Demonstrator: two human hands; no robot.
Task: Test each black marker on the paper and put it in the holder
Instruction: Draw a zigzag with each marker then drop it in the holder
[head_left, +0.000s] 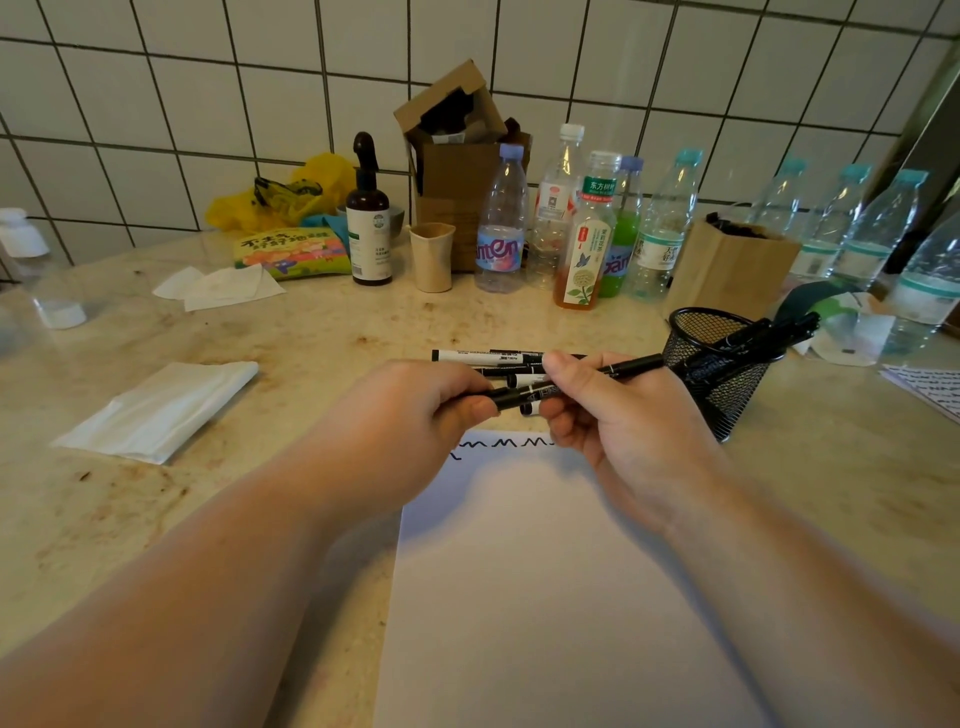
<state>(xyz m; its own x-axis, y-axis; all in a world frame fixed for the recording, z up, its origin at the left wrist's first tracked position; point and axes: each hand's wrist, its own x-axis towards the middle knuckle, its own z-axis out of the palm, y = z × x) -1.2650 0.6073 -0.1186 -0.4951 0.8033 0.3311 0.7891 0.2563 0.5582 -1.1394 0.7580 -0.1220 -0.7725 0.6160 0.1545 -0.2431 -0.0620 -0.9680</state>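
From the head camera, both hands meet above the top edge of a white sheet of paper (545, 571) lying on a mottled stone counter (311, 338). The left hand (415, 415) curls its fingers around one end of a black marker (524, 392), and the right hand (623, 410) pinches the same marker further along, thumb on top, so the pen runs level between them with its far end pointing toward the holder. Along the top of the paper runs a row of black squiggles (501, 444) (partly hidden by the right hand). Just behind the hands lie several more markers (488, 357) in a loose pile on the counter, at least one with a white barrel. To the right, close beside the right hand, stands a black mesh holder (722, 374) with several markers (769, 332) already leaning in it. A folded white cloth (161, 410) lies well to the left, and plastic bottles (582, 223) line the tiled wall.
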